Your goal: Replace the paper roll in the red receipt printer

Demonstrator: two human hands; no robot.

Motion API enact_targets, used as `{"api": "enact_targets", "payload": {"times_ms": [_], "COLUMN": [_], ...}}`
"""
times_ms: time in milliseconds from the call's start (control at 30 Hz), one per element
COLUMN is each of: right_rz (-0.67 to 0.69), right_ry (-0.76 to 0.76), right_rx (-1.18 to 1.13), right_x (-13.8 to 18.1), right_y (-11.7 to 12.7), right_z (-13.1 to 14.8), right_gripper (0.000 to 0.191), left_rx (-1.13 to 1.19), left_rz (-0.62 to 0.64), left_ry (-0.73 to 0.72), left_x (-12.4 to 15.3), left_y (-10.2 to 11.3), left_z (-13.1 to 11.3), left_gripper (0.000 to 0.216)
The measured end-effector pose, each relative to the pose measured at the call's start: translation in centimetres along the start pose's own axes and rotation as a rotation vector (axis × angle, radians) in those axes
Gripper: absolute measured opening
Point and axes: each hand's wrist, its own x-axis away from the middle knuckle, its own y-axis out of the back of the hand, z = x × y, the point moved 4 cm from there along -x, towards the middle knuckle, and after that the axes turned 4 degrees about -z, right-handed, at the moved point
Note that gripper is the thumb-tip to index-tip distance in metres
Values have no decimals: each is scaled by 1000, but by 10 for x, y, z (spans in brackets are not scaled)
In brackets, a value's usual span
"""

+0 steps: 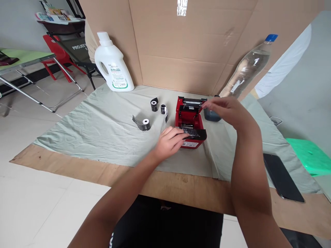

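A small red and black label printer point(178, 120) stands on the cloth with its lid point(192, 103) raised, baring the red inside. Over its front edge lies a dark printed strip point(191, 132). My left hand point(169, 142) has its fingers closed on the strip's left part, at the front of the printer. At the lid's right edge, my right hand point(230, 109) grips with its fingertips pressed together; the wrist is bent above the printer's right side. Left of the printer lie three black rolls: one with a loose tail point(145, 124), one behind it point(154, 105), and a smaller one point(163, 109).
A white detergent bottle point(113, 65) stands at the back left, against a cardboard wall point(178, 44). A clear bottle with a blue cap point(249, 69) is at the back right. Behind my right hand sits a dark container point(212, 115). A phone point(283, 177) lies at the right edge.
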Motion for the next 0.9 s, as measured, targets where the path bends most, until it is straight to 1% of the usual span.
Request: {"api": "enact_targets", "payload": {"times_ms": [33, 67, 100, 167, 233, 300, 333, 433, 500, 533, 567, 633, 700, 767, 833, 900], "right_rz": [-101, -169, -205, -212, -176, -113, -56, 213, 364, 393, 394, 351, 310, 326, 391, 456], "right_ry": [9, 24, 34, 22, -23, -68, -81, -93, -85, -87, -99, -156, -233, -297, -344, -365], "right_rx": [-27, -39, -47, -79, -123, -141, -140, -131, -98, -66, -25, 60, 109, 98, 27, -58], "right_x": [-1, -2, -4, -10, -13, -12, -10, 0, 8, 10, 12, 14, 15, 16, 18, 20], "right_y": [4, 5, 2, -8, -15, -15, -15, -17, -22, -24, -26, -26, -25, -24, -24, -25], "right_z": [-2, -5, -9, -17, -22, -23, -21, -16, -15, -16, -18, -22, -26, -30, -33, -35], "right_gripper": [29, 30, 31, 32, 27, 20, 18, 16, 14, 14, 16, 31, 55, 75, 85, 87], "left_rx": [-6, -11, -15, -13, -4, 10, 23, 53, 40, 30, 24, 39, 81, 167, 307, 459], "left_rz": [11, 22, 30, 40, 50, 47, 40, 23, 25, 22, 10, -42, -105, -145, -145, -115], "left_ry": [0, 4, 13, 34, 44, 39, 34, 40, 85, 118, 152, 232, 334, 459, 564, 619], "left_x": [0, 1, 1, 2, 1, 0, -1, -6, -9, -11, -13, -18, -24, -33, -45, -58], "left_y": [0, -1, -1, -1, -1, -1, 0, 0, 0, 0, 0, 2, 3, 1, -5, -13], "left_z": [-1, -1, -1, -1, -1, -1, -2, -3, -3, -2, -1, 4, 11, 21, 32, 41], "left_gripper": [27, 28, 29, 31, 32, 33, 32, 31, 31, 30, 29, 26, 23, 21, 20, 23]}}
